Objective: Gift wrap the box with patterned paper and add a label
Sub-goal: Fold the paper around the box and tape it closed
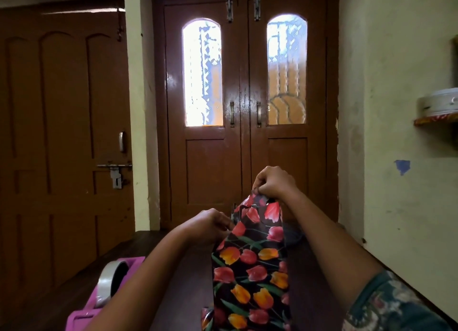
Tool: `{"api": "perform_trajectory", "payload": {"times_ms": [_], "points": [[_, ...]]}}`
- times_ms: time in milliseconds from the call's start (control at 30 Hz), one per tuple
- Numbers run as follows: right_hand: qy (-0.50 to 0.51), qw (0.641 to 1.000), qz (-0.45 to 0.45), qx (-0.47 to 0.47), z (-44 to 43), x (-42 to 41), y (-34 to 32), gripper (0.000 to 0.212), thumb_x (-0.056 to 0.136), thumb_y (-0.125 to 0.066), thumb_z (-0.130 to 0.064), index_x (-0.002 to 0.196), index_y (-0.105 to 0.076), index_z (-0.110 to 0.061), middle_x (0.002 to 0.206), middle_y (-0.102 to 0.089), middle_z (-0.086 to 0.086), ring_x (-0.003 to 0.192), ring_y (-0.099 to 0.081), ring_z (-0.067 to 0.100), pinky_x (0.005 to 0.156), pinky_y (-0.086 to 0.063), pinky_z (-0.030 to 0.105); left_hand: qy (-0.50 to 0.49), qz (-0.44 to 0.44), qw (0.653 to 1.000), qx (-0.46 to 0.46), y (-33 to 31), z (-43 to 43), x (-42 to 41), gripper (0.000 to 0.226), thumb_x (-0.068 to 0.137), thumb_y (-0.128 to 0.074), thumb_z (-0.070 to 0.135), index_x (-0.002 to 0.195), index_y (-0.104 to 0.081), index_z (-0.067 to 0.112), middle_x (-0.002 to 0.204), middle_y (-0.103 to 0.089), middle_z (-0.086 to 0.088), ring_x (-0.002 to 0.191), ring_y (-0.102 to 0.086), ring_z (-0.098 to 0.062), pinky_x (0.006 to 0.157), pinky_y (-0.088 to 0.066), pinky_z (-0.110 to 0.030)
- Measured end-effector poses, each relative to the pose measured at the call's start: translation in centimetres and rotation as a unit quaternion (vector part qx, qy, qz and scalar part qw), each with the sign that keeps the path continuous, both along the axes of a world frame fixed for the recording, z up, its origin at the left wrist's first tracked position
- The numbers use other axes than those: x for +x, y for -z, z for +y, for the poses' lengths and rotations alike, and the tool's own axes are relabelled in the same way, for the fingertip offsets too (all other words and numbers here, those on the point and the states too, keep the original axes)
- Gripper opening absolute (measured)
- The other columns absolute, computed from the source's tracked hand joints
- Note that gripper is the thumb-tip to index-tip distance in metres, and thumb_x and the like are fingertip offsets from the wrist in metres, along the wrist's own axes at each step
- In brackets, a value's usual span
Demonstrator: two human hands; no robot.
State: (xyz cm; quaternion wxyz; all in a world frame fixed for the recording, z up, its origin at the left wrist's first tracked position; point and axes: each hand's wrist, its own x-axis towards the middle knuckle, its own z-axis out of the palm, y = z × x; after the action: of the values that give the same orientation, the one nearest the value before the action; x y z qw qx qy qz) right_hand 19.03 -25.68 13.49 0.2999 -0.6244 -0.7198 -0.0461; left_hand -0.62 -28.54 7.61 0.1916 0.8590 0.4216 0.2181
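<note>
A long box wrapped in black paper with red and orange tulips point(250, 266) lies lengthwise on the dark wooden table point(183, 276), its far end raised toward the doors. My right hand point(275, 183) pinches the loose paper flap at the far top end. My left hand point(210, 225) pinches the paper at the left edge of that end. The box itself is hidden under the paper.
A pink tape dispenser point(109, 288) with a roll of clear tape sits at the table's near left. Brown double doors point(247, 112) stand behind the table. A wall shelf point(436, 118) with a white container juts out at the right.
</note>
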Motion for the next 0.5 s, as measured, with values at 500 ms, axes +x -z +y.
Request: {"api": "perform_trajectory", "payload": {"times_ms": [500], "points": [[-0.094, 0.993, -0.009, -0.066, -0.6, -0.6, -0.1, 0.021, 0.081, -0.059, -0.001, 0.08, -0.067, -0.021, 0.104, -0.06, -0.002, 0.089, -0.059, 0.012, 0.073, -0.054, 0.026, 0.0, 0.02, 1.0, -0.006, -0.6, -1.0, 0.3, 0.024, 0.09, -0.057, 0.016, 0.113, -0.061, 0.013, 0.09, -0.053, 0.014, 0.08, -0.056, 0.0, 0.065, -0.05, -0.013]]}}
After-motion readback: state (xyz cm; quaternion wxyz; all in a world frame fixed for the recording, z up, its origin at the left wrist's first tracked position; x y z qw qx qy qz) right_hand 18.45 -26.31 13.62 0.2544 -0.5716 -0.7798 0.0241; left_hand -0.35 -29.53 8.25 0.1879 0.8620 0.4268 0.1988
